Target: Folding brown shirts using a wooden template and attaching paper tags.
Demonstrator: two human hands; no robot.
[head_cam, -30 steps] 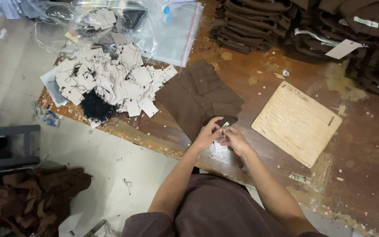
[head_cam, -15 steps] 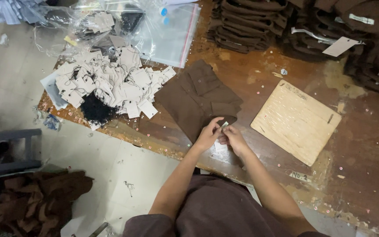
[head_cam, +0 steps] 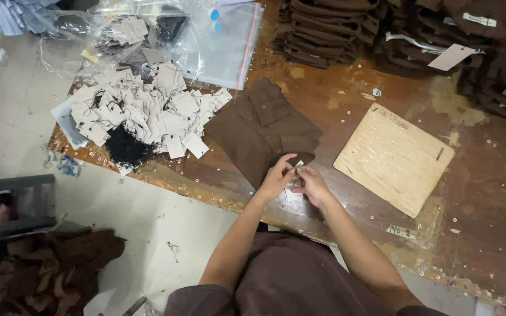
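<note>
Bare tabletop [head_cam: 346,105] lies open between folded brown shirt [head_cam: 262,131] and wooden board [head_cam: 393,157]; tag heap [head_cam: 147,114] blocks the left, garment stacks [head_cam: 382,29] the far edge.

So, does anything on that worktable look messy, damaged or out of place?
The pale card tags lie in a loose, jumbled heap at the table's left corner, strings tangled. The table top is worn and stained, dotted with small specks. The folded brown garment looks neat.

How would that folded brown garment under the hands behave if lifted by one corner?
The folded brown garment would probably go floppy and unfold, since it is soft cloth lying in loose layers. It looks light for its size, flat on the wooden table. The left hand and right hand pinch a small tag at its edge, so it may drag.
</note>
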